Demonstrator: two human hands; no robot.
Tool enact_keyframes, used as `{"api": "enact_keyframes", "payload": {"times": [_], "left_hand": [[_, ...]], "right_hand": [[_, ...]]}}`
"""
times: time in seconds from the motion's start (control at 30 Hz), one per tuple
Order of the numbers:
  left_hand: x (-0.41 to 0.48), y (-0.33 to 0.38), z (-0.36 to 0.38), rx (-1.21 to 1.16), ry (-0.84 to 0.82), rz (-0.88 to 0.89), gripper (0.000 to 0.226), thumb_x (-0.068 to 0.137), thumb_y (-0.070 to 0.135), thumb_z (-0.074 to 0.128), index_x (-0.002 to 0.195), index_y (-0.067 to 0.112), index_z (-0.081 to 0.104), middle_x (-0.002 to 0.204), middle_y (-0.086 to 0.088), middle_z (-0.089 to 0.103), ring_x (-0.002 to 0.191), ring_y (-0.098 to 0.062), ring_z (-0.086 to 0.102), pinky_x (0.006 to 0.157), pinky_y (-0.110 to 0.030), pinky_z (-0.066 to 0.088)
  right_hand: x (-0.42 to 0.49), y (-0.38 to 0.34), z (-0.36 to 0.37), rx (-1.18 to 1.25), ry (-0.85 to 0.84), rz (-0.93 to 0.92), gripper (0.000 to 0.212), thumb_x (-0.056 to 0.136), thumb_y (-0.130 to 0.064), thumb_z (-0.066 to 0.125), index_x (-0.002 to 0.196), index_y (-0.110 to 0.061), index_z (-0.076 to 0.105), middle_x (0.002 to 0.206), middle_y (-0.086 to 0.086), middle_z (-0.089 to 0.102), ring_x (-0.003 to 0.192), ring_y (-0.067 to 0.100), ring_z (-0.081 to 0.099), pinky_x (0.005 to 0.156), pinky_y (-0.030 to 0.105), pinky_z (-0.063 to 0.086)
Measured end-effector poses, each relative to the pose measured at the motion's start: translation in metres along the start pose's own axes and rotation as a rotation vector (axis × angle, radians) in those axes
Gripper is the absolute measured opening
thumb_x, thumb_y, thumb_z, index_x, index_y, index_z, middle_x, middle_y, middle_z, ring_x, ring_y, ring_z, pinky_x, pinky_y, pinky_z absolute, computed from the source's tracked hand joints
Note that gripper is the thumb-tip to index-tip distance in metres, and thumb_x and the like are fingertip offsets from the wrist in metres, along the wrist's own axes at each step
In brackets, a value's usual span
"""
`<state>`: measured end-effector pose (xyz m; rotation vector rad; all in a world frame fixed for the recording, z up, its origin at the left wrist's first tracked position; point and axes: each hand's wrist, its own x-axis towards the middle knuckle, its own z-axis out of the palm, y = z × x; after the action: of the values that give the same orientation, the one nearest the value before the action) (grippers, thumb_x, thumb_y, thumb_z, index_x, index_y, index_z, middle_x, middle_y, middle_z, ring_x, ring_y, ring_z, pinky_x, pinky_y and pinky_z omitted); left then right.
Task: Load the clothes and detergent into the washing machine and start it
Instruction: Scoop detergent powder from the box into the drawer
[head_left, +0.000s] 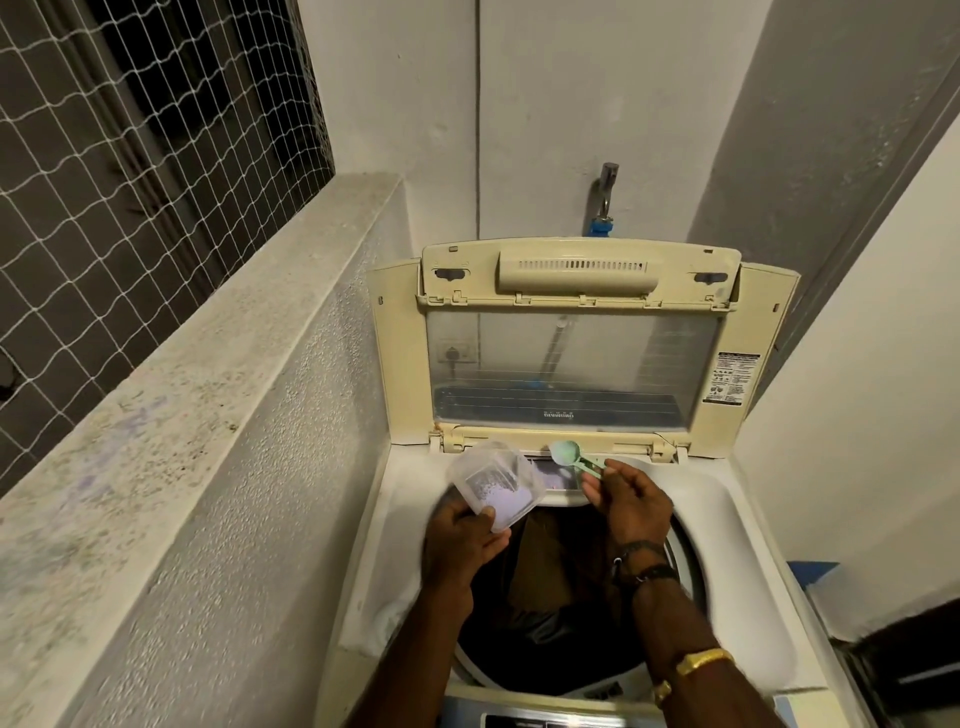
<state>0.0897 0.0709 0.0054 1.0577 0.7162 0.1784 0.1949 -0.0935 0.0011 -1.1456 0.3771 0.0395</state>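
Right hand (631, 501) pinches scoop (574, 458) (above drawer).

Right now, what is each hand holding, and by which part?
The left hand grips the clear plastic detergent tub by its lower end. The right hand pinches the green plastic scoop by its handle, bowl pointing away.

Open top-loading washing machine (727, 519), lid (571, 358) upright, dark clothes (550, 623) in its drum.
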Motion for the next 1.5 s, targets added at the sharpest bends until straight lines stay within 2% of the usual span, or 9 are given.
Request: {"api": "enact_keyframes", "payload": {"times": [0.27,0.4,0.57,0.7,0.8,1.03,1.17,1.3,1.5], "left_hand": [[-0.003,0.000,0.004,0.079,-0.048,0.043,0.034,0.094,0.004,0.060,0.123,0.023,0.058,0.108,-0.007,0.070,0.085,-0.029,0.075,0.072,-0.037,0.061],[-0.003,0.000,0.005,0.107,-0.053,0.046,0.033,0.094,0.001,0.059,0.121,0.020,0.058,0.112,-0.011,0.068,0.089,-0.030,0.074,0.073,-0.038,0.062],[-0.001,0.000,0.007,0.125,-0.054,0.052,0.033,0.092,0.001,0.059,0.120,0.019,0.060,0.110,-0.010,0.070,0.085,-0.027,0.075,0.074,-0.038,0.062],[0.002,0.003,0.009,0.074,0.004,0.054,0.024,0.090,-0.001,0.065,0.097,0.022,0.063,0.097,-0.002,0.069,0.086,-0.029,0.073,0.070,-0.038,0.061],[0.004,0.005,0.011,0.036,0.033,0.055,0.029,0.088,-0.003,0.068,0.093,0.026,0.062,0.098,-0.006,0.069,0.088,-0.031,0.071,0.072,-0.042,0.061],[0.001,0.008,0.012,-0.027,0.030,0.054,0.023,0.092,-0.006,0.062,0.103,0.014,0.060,0.092,-0.004,0.067,0.081,-0.026,0.069,0.066,-0.037,0.059],[-0.002,0.007,0.014,0.005,0.040,0.081,0.027,0.091,-0.002,0.066,0.092,0.024,0.060,0.090,0.002,0.068,0.078,-0.020,0.071,0.061,-0.032,0.060],[-0.004,0.007,0.013,0.019,0.046,0.105,0.021,0.090,-0.001,0.067,0.094,0.019,0.060,0.086,0.005,0.067,0.075,-0.016,0.069,0.055,-0.025,0.059],[-0.001,0.007,0.015,0.009,0.021,0.117,0.021,0.089,0.003,0.071,0.094,0.021,0.062,0.092,0.000,0.071,0.075,-0.017,0.075,0.065,-0.032,0.060]], "right_hand": [[-0.015,-0.009,0.006,-0.218,-0.352,-0.168,0.016,0.094,0.007,0.056,0.104,0.003,0.068,0.091,0.019,0.074,0.086,0.029,0.074,0.076,0.031,0.061],[-0.014,-0.003,0.002,-0.369,-0.350,-0.237,0.018,0.094,0.003,0.057,0.098,-0.006,0.072,0.091,0.013,0.075,0.087,0.028,0.074,0.080,0.034,0.060],[-0.012,-0.003,-0.001,-0.566,-0.303,-0.323,0.022,0.092,0.002,0.060,0.092,-0.014,0.075,0.091,0.003,0.076,0.086,0.019,0.074,0.077,0.023,0.058],[-0.014,-0.003,-0.004,-0.733,-0.291,-0.420,0.025,0.091,0.000,0.060,0.089,-0.021,0.075,0.080,-0.004,0.074,0.075,0.012,0.071,0.078,0.026,0.057],[-0.015,-0.002,-0.003,-0.826,-0.295,-0.455,0.025,0.090,-0.002,0.061,0.087,-0.023,0.075,0.076,-0.006,0.074,0.075,0.010,0.069,0.077,0.025,0.055],[-0.024,0.001,0.006,-0.731,-0.411,-0.377,0.027,0.093,-0.002,0.056,0.087,-0.020,0.075,0.075,0.003,0.074,0.070,0.019,0.071,0.074,0.033,0.061],[-0.030,0.000,0.010,-0.688,-0.477,-0.285,0.028,0.095,0.000,0.053,0.087,-0.015,0.075,0.074,0.007,0.075,0.070,0.024,0.072,0.070,0.032,0.061],[-0.035,-0.002,0.014,-0.587,-0.488,-0.148,0.020,0.094,0.003,0.056,0.090,-0.004,0.073,0.077,0.013,0.075,0.071,0.029,0.074,0.065,0.033,0.061],[-0.033,-0.003,0.015,-0.370,-0.426,0.046,0.014,0.092,0.008,0.056,0.091,0.006,0.070,0.081,0.025,0.073,0.067,0.030,0.072,0.060,0.031,0.061]]}}
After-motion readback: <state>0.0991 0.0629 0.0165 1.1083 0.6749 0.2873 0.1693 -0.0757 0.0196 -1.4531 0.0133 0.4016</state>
